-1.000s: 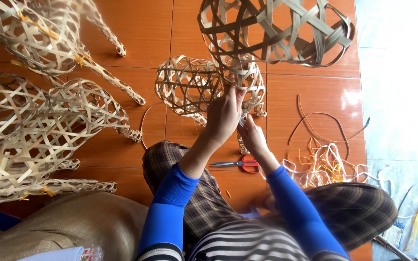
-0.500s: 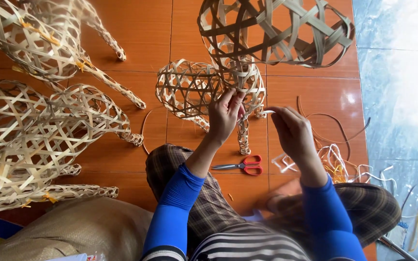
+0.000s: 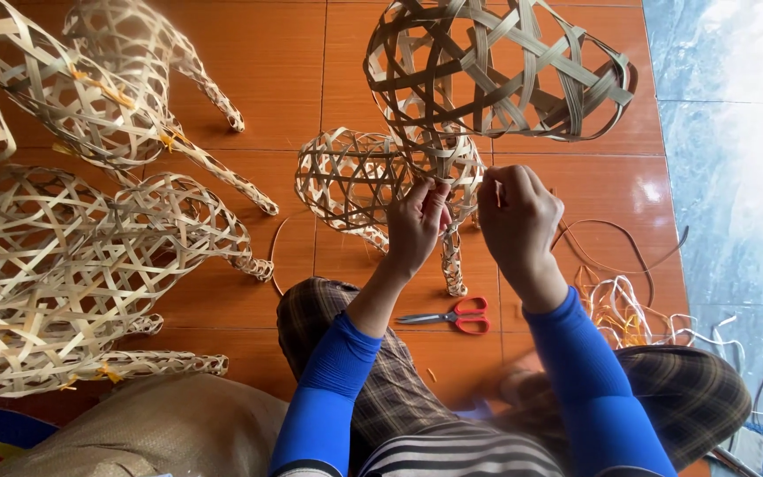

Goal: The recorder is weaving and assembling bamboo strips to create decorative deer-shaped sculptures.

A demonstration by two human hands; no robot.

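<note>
Both hands (image 3: 465, 216) pinch one woven bamboo frame (image 3: 496, 75); one pair of scissors (image 3: 452, 316) lies below.

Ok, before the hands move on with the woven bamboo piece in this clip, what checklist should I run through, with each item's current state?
1. Left hand on the woven bamboo figure: ok, fingertips pinch it at the narrow joint.
2. Right hand holding a strip or tie: cannot tell, fingers are closed but what they pinch is too thin to see.
3. Red-handled scissors within reach: ok, on the orange tiled floor between the knees, blades closed.
4. Loose strips at hand: ok, piled on the floor beside the right arm.
5. Dark open-weave basket apart from the figure: not ok, it overlaps the joint.
</note>
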